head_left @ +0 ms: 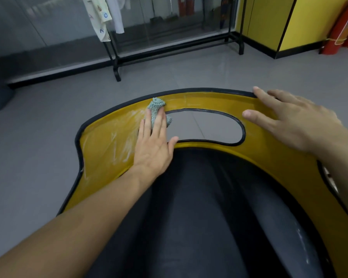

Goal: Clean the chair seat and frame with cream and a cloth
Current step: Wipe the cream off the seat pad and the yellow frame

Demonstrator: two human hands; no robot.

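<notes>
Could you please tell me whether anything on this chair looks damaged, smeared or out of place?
Only the white streaks on the left part of the yellow frame stand out: they look like cream not yet wiped off, not damage. The left hand presses the cloth at their edge.

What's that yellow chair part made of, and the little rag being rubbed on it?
The yellow chair back looks like smooth, glossy moulded plastic: it reflects light, and cream smears sit on its surface. Its black edge trim seems rubbery, though that's uncertain. The cloth looks like nubby blue-grey microfibre.
</notes>
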